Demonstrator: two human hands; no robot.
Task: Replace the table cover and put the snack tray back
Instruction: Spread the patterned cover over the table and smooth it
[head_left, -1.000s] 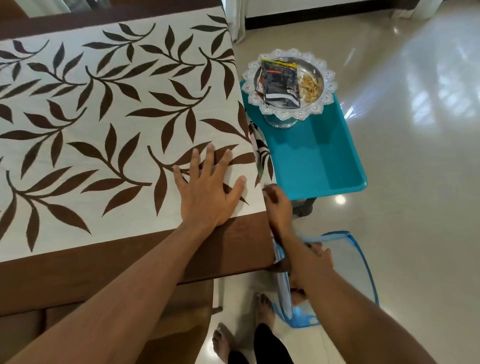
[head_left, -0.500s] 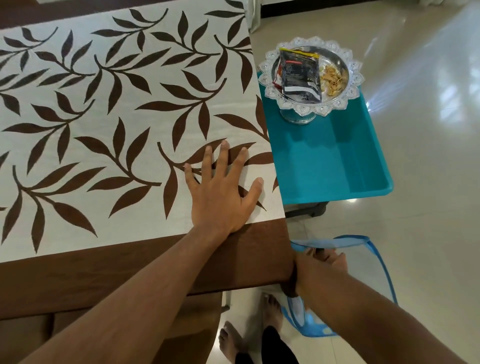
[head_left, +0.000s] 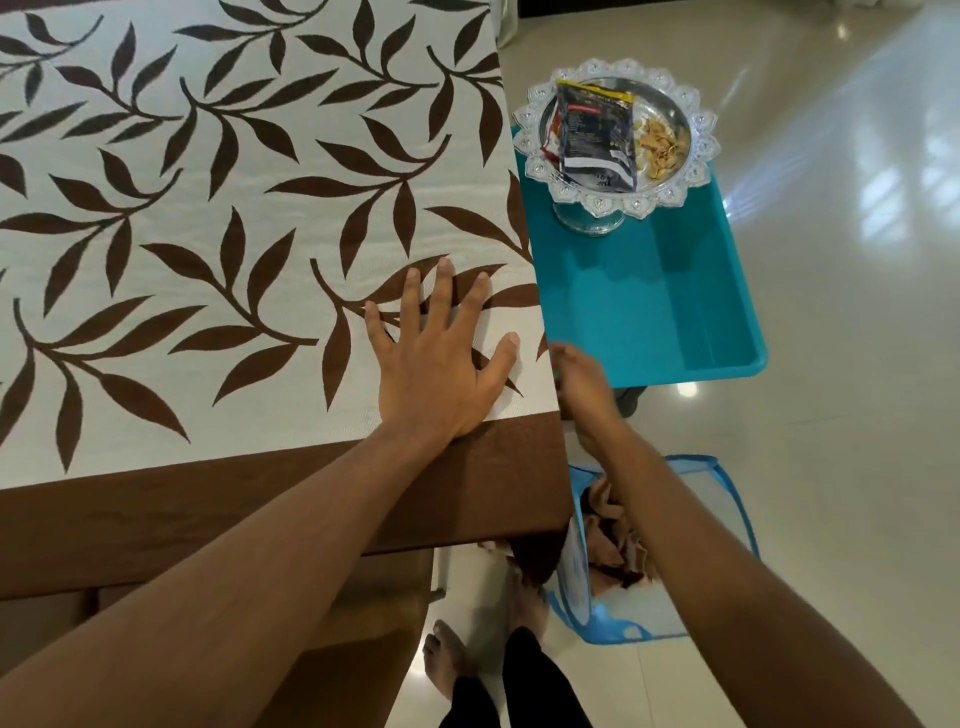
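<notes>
My left hand (head_left: 441, 364) lies flat with fingers spread on the cover (head_left: 218, 208), a pale cloth printed with brown leaves that fills the upper left of the frame and has a plain brown border along its near edge. The cover lies over the table, whose corner sits near the centre of the frame; the table itself is hidden under the cloth. My right hand (head_left: 582, 384) is just past the cover's right edge, at the side of the table near that corner, back turned to the camera; I cannot tell whether its fingers pinch the hanging cloth or are loose (they are hidden behind the hand). The snack tray (head_left: 623, 130), a silvery footed dish with a scalloped rim, stands at the upper right of centre on a teal tray (head_left: 649, 312) beside the table, apart from the cover. On it lie a dark packet (head_left: 597, 135) and a small heap of yellowish snacks (head_left: 660, 150). Lower right of centre, a blue mesh basket (head_left: 701, 519) sits on the glossy floor (head_left: 857, 415) with brown cloth (head_left: 613, 540) bundled inside. My bare feet (head_left: 447, 665) show at the bottom.
</notes>
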